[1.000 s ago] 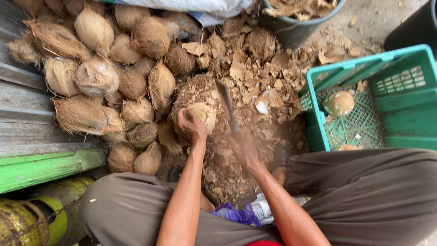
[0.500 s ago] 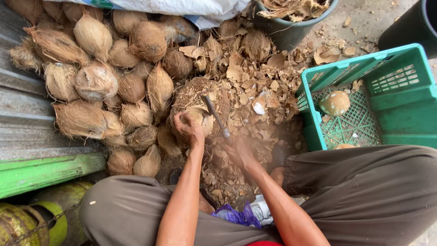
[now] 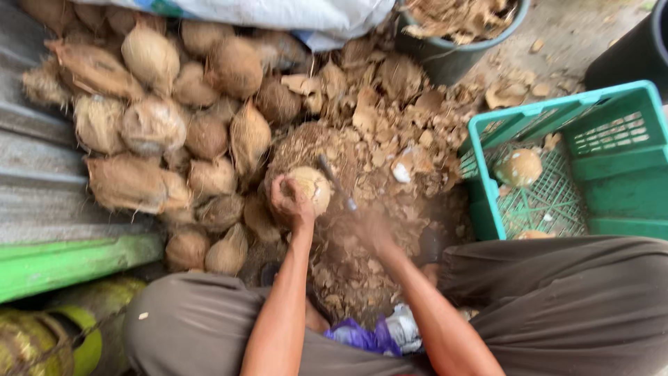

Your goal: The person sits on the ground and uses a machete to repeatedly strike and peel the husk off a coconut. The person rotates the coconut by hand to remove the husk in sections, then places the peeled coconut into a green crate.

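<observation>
Left hand (image 3: 291, 202) clamped on husked coconut (image 3: 311, 186); right hand (image 3: 372, 228), blurred, gripping blade (image 3: 335, 182). Advisable: short strokes, fingers clear, coconut braced on chopping block (image 3: 306, 143).

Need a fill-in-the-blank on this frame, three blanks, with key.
1. The left hand steadies a ____ on the husk-covered block.
2. The blurred right hand swings a ____ with a dark blade.
3. One peeled coconut lies inside the green ____ on the person's right.

Missing words: coconut; knife; crate
</observation>
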